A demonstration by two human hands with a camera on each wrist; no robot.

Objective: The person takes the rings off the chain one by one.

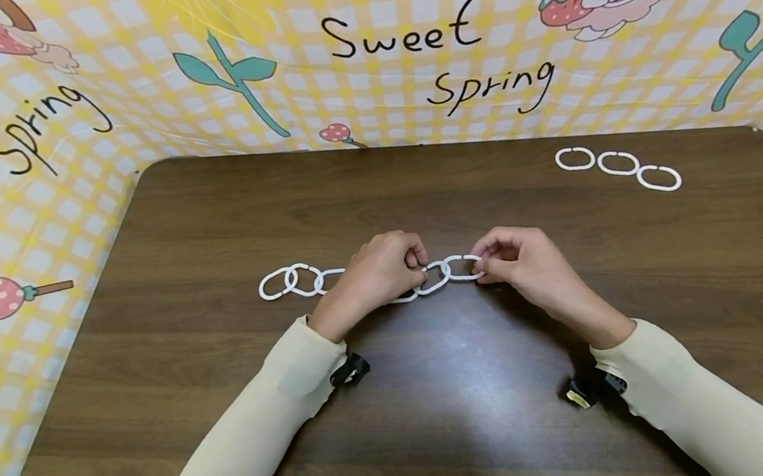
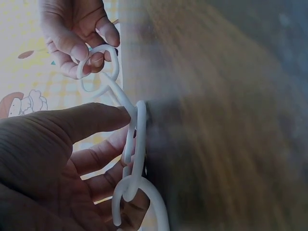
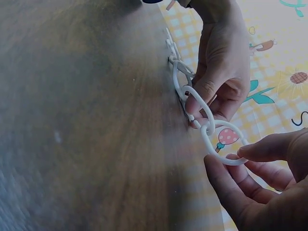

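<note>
A chain of white oval plastic links runs left to right across the table. My left hand covers its middle and pinches a link between thumb and fingers. At the right end, my right hand pinches the last link by its outer edge. That link is hooked through its neighbour, and both are lifted in the right wrist view. Several links on the left lie on the tabletop, beyond my left hand. A small gap shows in the side of some links.
Three loose white links lie in a slanting row at the back right of the brown wooden table. A yellow checked cloth with printed drawings rises along the back and left edges. Black devices are worn at both wrists.
</note>
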